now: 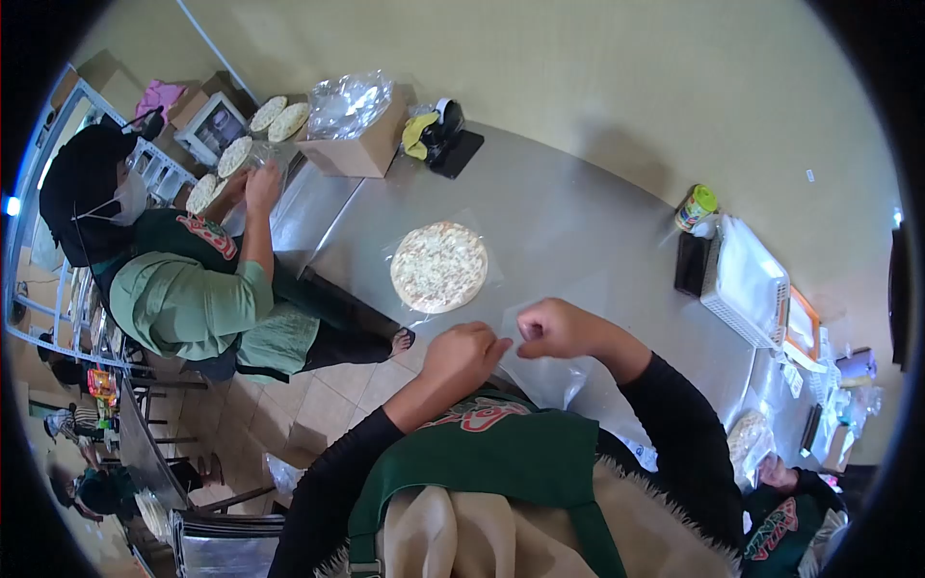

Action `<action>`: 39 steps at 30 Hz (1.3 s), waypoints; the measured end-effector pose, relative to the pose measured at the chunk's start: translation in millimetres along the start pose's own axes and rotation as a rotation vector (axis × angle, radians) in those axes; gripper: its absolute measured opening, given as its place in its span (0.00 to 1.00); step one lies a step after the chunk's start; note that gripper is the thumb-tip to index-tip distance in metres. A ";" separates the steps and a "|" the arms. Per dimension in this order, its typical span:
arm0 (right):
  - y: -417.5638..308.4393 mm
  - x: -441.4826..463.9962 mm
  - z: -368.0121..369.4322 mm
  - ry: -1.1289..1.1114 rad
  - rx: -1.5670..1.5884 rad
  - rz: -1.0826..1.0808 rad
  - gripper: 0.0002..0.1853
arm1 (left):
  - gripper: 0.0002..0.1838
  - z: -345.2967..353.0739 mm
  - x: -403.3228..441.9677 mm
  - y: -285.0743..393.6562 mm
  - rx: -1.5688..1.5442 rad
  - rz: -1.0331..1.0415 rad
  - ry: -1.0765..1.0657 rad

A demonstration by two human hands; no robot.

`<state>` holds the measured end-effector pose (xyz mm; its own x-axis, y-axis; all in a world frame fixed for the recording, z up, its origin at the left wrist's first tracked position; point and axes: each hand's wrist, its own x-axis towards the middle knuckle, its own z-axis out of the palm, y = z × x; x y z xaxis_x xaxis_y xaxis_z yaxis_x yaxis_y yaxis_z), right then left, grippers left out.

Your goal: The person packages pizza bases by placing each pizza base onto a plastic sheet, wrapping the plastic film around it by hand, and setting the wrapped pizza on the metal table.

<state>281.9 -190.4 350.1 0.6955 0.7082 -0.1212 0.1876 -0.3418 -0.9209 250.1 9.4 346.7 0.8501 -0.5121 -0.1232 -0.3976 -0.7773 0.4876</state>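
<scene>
A round pizza [439, 268] with a pale, crumbly topping lies on a clear plastic sheet on the metal table [540, 193]. Nearer to me, my left hand [461, 361] is closed, thumb pointing across to the other hand. My right hand [559, 329] is curled closed just beside it, a small gap between them. Thin clear plastic, seemingly a bag [557, 380], spreads around and below my hands, and both appear to pinch its edge. Its outline is hard to see against the metal.
To the left a co-worker [193, 279] handles pizzas [234, 156] by a cardboard box [352, 140] of plastic bags. A black tape dispenser [453, 144] stands at the wall. Rightward are a green-lidded can [696, 207] and a white basket [747, 289]. Another person [790, 520] is at lower right.
</scene>
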 end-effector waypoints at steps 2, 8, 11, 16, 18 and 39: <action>-6.8 32.5 9.5 0.075 0.073 -0.003 0.13 | 0.12 -4.8 -14.8 -17.9 0.000 0.023 0.151; -48.0 107.7 38.5 0.034 0.122 -0.149 0.12 | 0.20 -43.3 -54.4 -79.0 0.017 -0.073 0.319; -55.6 119.2 52.4 -0.062 0.139 -0.169 0.07 | 0.20 -67.4 -89.6 -111.9 0.046 -0.051 0.320; -20.3 123.5 65.8 0.179 0.539 0.187 0.11 | 0.24 -88.8 -162.0 -143.6 0.001 -0.167 0.312; 24.4 121.6 86.1 0.643 0.834 0.356 0.16 | 0.26 -80.6 -190.6 -156.7 -0.025 -0.227 0.325; 94.3 186.7 102.7 1.123 1.326 0.790 0.21 | 0.30 6.8 -264.8 -222.7 -0.416 -0.662 0.395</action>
<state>358.1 -27.0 202.6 0.5108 -0.2051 -0.8349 -0.5486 0.6699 -0.5003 111.2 315.6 264.9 0.9497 0.2212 -0.2216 0.3127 -0.6346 0.7068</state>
